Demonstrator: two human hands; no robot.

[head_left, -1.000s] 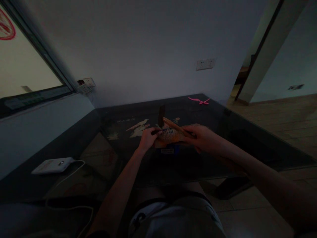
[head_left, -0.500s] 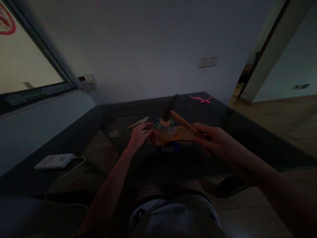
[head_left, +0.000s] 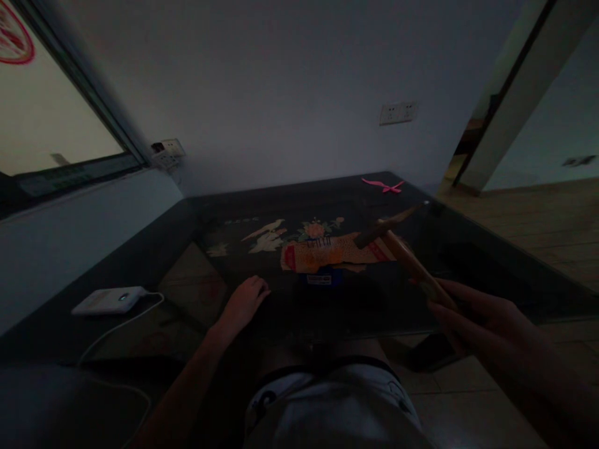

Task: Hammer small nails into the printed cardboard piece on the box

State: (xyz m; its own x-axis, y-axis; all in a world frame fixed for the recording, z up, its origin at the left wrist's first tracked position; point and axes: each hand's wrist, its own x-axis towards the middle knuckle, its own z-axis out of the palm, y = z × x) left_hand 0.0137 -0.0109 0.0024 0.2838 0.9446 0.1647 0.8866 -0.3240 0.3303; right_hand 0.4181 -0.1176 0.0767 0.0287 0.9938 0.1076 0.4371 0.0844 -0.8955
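My right hand (head_left: 472, 315) is wrapped round the wooden handle of a hammer (head_left: 412, 259). Its dark head is raised near the right end of a torn piece of cardboard (head_left: 344, 251); whether they touch I cannot tell. Several thin, dark upright pieces that look like nails (head_left: 319, 242) stand in a row along the cardboard's far side. Below the cardboard's near edge shows a blue object with a pale label (head_left: 321, 279), mostly hidden. My left hand (head_left: 246, 302) rests on the dark tabletop to the left of the cardboard, fingers loosely bent and holding nothing.
The dark glossy table (head_left: 281, 324) carries a printed bird and flower picture (head_left: 269, 236). A pink ribbon-like strip (head_left: 386, 186) lies near the back right edge. A white power bank (head_left: 110, 300) with a cable lies at left. Wall sockets (head_left: 397, 113) are beyond.
My left hand has let go of the cardboard's left end and drawn back towards me onto the table. My right hand has moved the hammer right and nearer me, uncovering the cardboard's right end.
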